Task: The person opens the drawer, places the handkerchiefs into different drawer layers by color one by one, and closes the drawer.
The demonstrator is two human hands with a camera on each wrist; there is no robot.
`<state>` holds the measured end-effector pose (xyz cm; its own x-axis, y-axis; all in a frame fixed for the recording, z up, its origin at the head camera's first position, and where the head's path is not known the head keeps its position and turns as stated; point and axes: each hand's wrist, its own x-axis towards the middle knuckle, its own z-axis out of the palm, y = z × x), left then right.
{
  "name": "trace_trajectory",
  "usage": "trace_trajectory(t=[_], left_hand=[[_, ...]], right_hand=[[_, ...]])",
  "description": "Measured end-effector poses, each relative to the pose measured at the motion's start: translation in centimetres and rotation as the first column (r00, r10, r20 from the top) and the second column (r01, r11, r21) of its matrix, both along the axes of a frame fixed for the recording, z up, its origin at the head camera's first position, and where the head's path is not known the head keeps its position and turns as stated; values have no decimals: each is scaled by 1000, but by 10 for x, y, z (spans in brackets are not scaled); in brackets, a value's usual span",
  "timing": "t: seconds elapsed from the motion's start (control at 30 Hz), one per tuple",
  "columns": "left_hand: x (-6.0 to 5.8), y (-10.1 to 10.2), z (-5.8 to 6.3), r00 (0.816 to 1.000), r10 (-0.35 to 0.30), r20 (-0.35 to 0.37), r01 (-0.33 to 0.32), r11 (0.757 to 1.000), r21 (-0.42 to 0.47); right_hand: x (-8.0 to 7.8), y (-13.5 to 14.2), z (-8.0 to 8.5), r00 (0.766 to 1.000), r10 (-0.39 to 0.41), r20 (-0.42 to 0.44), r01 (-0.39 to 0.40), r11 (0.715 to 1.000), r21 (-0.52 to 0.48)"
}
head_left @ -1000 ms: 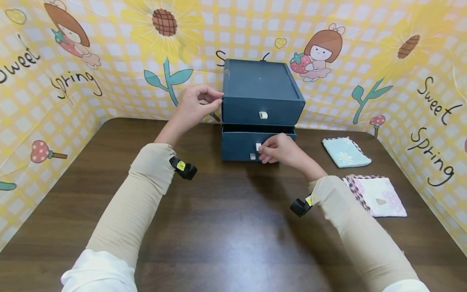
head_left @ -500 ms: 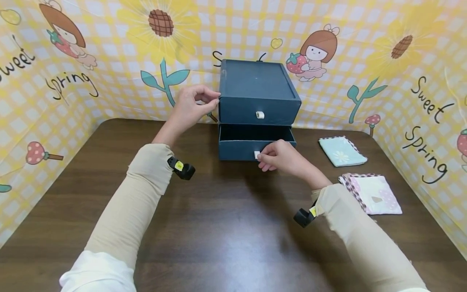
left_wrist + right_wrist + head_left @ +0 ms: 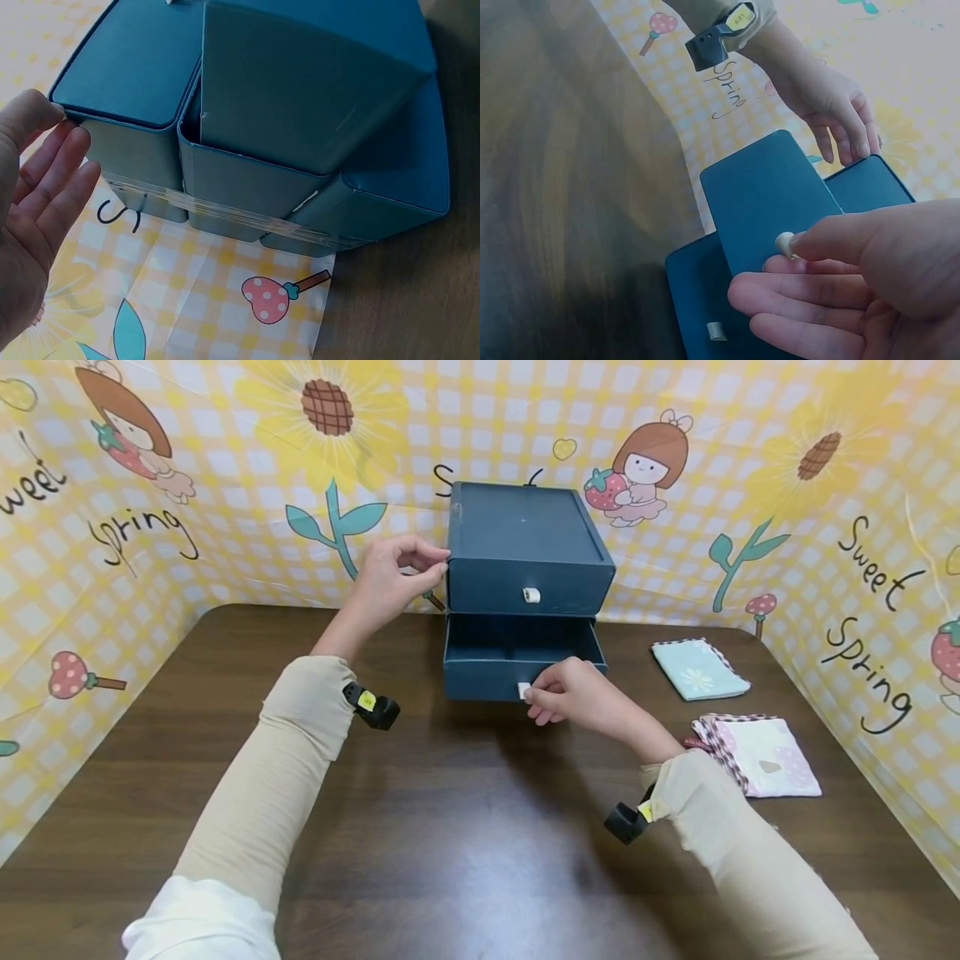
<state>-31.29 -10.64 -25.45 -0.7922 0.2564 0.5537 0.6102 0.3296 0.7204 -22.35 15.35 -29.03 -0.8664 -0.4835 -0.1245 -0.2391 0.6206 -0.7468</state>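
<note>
Head view: at centre frame a dark blue two-drawer box (image 3: 528, 556) stands on a brown table (image 3: 450, 827), its lower drawer (image 3: 517, 660) pulled partly out. The right hand (image 3: 573, 689) pinches the drawer's small white knob (image 3: 524, 691) between thumb and curled fingers. The left hand (image 3: 390, 578), fingers bent, rests its fingertips on the box's upper left corner. At right lie two folded cloths, one pale green (image 3: 699, 668), one pink (with a checked border) (image 3: 761, 756).

Left wrist view: the left hand (image 3: 34, 225) fills the left edge, palm showing, fingers nearly straight, fingertips touching the box's (image 3: 300, 112) corner rim; nothing is gripped.

Right wrist view: in the lower right, the right hand (image 3: 847, 292) has thumb and forefinger closed on the knob (image 3: 784, 243) of the drawer (image 3: 769, 199).
</note>
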Motion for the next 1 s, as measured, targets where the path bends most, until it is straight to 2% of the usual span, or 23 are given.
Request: trace_trajectory(t=[0.43,0.77,1.0], left_hand=[[2,0,1,1000,-7,0,7,1000,14],[1,0,0,1000,12,0,-12,1000,1],[1,0,0,1000,10,3,-10,1000,-1]], right_hand=[[17,0,-2,999,18,-43,-17,1000,25],[32,1,-3,998,41,-48,-40,999,13],[47,-2,-3,995,44,-92,-41,999,32]])
